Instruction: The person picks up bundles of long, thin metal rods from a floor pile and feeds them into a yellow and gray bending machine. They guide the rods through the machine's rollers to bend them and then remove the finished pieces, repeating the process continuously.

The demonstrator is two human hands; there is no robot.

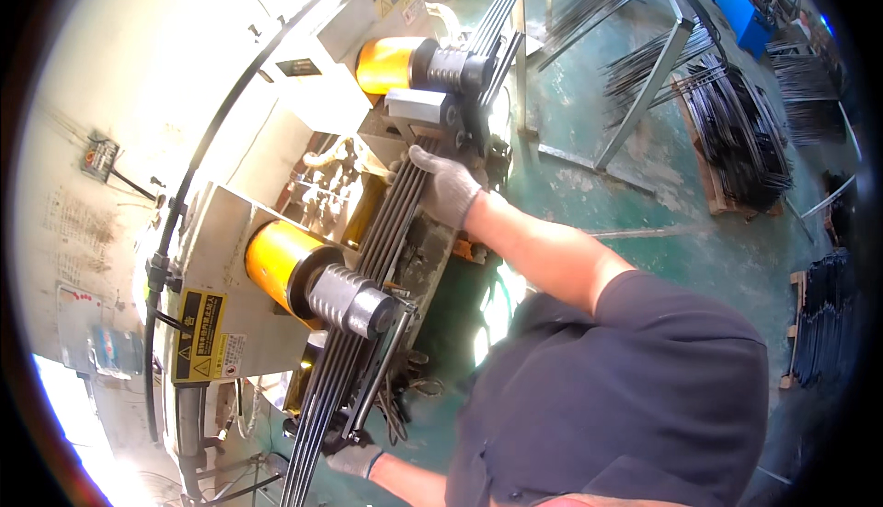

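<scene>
A bundle of several long, thin dark metal rods [391, 213] runs slantwise across the machine, from the lower left to the upper middle. My right hand [448, 190], in a light grey glove, grips the rods between the two roller units, its thumb on top and the other fingers mostly hidden. Lower down, my gloved left hand [354, 459] is beside the rods, close to a dark clamp-like part; its fingers are hidden. The rods pass beside a ribbed metal roller [348, 299] on a yellow cylinder [283, 263]. A second yellow cylinder [391, 65] with a ribbed roller is farther up.
A yellow and black warning sign [200, 334] is on the pale machine housing. A black hose [213, 120] curves along its left. A metal rack [648, 93] with rods stands at the upper right, near a pallet stack of dark rods [740, 139] and a blue container [741, 12].
</scene>
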